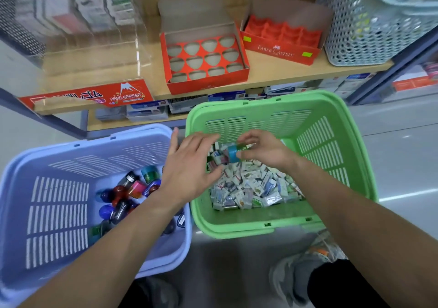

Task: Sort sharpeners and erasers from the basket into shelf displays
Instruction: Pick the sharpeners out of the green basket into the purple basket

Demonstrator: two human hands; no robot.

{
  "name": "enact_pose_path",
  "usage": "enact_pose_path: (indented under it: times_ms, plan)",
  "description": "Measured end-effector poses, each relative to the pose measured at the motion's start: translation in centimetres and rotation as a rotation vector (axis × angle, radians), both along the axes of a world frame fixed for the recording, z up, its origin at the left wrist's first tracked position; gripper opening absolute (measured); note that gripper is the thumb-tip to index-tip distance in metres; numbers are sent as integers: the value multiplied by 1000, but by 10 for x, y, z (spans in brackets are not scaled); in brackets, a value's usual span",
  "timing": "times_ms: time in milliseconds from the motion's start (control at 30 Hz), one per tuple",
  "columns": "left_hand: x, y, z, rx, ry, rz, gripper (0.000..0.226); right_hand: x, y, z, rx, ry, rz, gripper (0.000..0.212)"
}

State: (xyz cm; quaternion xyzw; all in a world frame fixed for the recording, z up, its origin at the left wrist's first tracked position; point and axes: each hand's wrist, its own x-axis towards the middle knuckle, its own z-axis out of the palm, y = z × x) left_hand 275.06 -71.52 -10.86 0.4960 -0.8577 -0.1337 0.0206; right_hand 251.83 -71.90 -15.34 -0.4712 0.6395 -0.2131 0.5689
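Observation:
A green basket point(350, 156) on the floor holds a heap of small wrapped erasers point(256, 186). To its left a blue basket point(47, 213) holds several coloured sharpeners point(128, 196). My right hand point(263, 149) pinches a blue-and-green sharpener point(235, 153) above the erasers. My left hand point(189, 165) hovers over the green basket's left rim with fingers spread and holds nothing. On the shelf stand a red tray with round holes point(206, 58) and a red Faber-Castell display box point(282, 39), both without items.
A clear acrylic display point(94, 47) with a red "Hard Eraser" label stands at the shelf's left. A grey perforated basket point(369, 23) stands at the shelf's right. Boxed stock fills the lower shelf point(213, 99). My shoes point(305, 267) are below the green basket.

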Motion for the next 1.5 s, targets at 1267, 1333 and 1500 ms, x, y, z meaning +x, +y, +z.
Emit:
enact_pose_path:
  times_ms: [1267,1333,1500]
  plan:
    - [-6,-39,-7,27,-73,-113,53,-11,25,-70,-395,777,1095,74]
    - [-6,-39,-7,26,-87,-121,53,9,26,-92,-410,763,1258,78]
    - [-5,-41,-9,22,-113,-132,56,-7,26,-112,-422,803,1340,79]
